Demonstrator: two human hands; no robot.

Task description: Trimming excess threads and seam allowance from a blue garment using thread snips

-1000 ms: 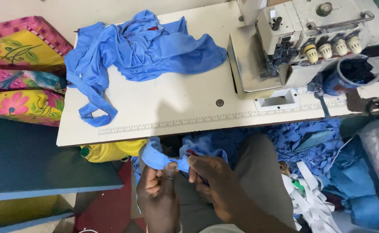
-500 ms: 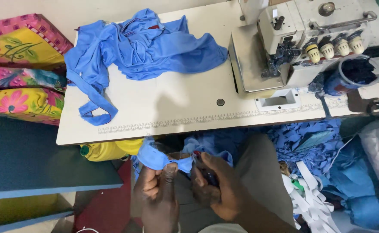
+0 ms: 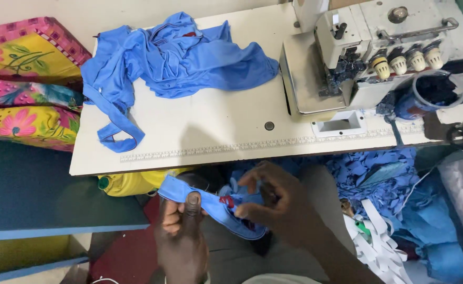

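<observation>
**Blue strip held in my lap**

I grip a narrow blue fabric strip (image 3: 210,205) below the near edge of the white sewing table (image 3: 210,131), over my lap. My left hand (image 3: 181,231) pinches its left part under the thumb; my right hand (image 3: 273,197) pinches its right part with the fingertips. A heap of blue cloth (image 3: 173,58) lies at the table's far edge, a grey overlock machine (image 3: 368,47) at its right end

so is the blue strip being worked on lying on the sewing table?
No, both hands hold the blue strip below the table edge.
</observation>
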